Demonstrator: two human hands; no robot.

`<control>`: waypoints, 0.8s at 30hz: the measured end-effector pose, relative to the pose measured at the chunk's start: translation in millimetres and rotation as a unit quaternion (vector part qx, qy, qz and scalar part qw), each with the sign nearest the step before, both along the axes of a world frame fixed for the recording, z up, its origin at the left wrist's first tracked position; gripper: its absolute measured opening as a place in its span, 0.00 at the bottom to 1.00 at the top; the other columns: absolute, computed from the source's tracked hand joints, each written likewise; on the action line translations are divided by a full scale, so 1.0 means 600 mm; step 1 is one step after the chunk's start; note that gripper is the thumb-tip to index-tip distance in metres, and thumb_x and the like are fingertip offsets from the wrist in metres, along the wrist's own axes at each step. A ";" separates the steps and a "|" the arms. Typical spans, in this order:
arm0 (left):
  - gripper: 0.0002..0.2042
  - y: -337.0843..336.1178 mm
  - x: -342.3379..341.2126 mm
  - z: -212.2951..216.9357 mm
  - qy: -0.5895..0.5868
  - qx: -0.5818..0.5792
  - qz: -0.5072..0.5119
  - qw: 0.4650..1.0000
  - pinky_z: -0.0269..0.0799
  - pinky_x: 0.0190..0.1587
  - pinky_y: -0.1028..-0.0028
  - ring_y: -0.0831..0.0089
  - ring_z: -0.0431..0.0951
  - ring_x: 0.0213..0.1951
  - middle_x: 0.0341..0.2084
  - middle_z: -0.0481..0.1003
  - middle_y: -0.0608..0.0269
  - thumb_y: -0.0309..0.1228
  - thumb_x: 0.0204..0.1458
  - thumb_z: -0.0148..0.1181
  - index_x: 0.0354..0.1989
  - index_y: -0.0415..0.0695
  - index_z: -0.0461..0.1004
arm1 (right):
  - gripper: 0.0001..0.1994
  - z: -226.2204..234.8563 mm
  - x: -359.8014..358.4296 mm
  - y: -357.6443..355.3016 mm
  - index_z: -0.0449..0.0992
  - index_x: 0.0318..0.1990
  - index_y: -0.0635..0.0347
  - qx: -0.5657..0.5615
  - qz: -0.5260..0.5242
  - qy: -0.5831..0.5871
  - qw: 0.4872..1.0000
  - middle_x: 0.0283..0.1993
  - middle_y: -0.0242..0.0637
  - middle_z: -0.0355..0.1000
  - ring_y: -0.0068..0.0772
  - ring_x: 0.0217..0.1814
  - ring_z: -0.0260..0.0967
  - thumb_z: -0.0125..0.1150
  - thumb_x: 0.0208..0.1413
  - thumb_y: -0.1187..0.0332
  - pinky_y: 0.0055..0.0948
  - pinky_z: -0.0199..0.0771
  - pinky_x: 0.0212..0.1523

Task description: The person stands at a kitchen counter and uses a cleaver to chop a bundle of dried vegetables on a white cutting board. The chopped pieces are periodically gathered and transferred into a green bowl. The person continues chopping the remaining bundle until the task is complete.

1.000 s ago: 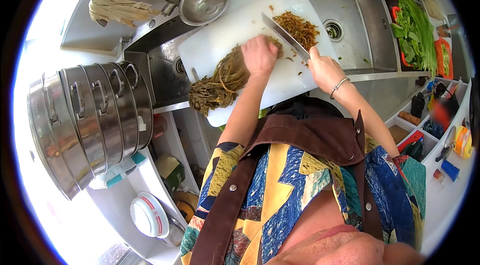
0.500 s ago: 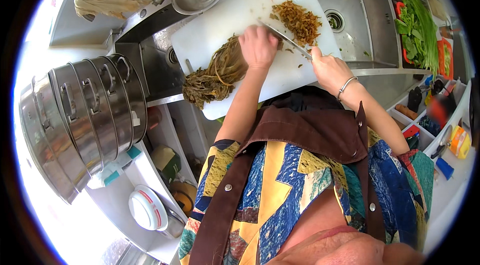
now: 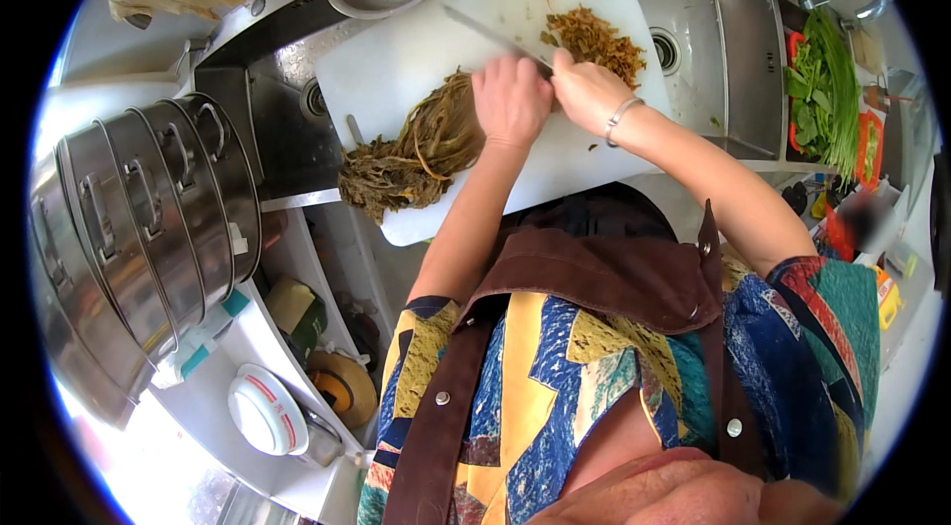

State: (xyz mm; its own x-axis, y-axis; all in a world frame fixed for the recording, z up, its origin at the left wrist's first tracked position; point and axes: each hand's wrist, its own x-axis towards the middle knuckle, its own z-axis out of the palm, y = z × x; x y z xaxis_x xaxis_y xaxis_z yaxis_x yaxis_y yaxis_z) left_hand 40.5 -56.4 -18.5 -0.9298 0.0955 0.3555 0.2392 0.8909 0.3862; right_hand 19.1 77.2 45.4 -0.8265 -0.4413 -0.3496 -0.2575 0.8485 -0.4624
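Red basket [image 3: 795, 43] holds greens [image 3: 830, 94], right of cutting board [image 3: 376, 79].

My place: white shelving [image 3: 210, 416] low on my left, bright light [image 3: 104, 461] beside it. Steel sink [image 3: 693, 30] to my right.
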 end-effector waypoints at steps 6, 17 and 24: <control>0.07 -0.003 -0.002 -0.006 0.016 0.000 0.021 1.000 0.61 0.37 0.64 0.62 0.68 0.32 0.25 0.68 0.62 0.31 0.39 0.57 0.23 0.46 0.65 | 0.09 0.000 -0.008 0.009 0.58 0.36 0.72 -0.004 -0.007 0.002 1.000 0.25 0.60 0.70 0.62 0.31 0.70 0.47 0.55 0.73 0.50 0.69 0.32; 0.08 0.000 0.000 -0.012 0.042 0.015 0.021 0.999 0.60 0.34 0.64 0.63 0.68 0.29 0.23 0.67 0.62 0.29 0.36 0.57 0.21 0.47 0.63 | 0.08 -0.003 -0.031 -0.021 0.58 0.36 0.71 -0.001 0.022 -0.007 1.000 0.27 0.61 0.71 0.60 0.32 0.72 0.46 0.53 0.74 0.49 0.72 0.32; 0.07 -0.004 0.003 -0.007 0.054 0.025 0.024 0.998 0.61 0.36 0.64 0.62 0.68 0.31 0.26 0.67 0.61 0.29 0.36 0.57 0.23 0.46 0.64 | 0.07 0.036 0.024 0.040 0.58 0.36 0.71 0.046 0.001 -0.094 0.994 0.27 0.61 0.71 0.60 0.32 0.72 0.44 0.52 0.76 0.50 0.71 0.32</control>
State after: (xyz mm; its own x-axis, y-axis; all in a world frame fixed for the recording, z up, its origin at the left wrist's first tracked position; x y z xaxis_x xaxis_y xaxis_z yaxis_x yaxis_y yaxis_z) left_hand 42.4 -59.0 -22.4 -0.8888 0.0311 0.4572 0.2395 0.8822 0.4055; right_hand 33.8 101.1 66.7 -0.7414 -0.4021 -0.5373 -0.1759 0.8891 -0.4226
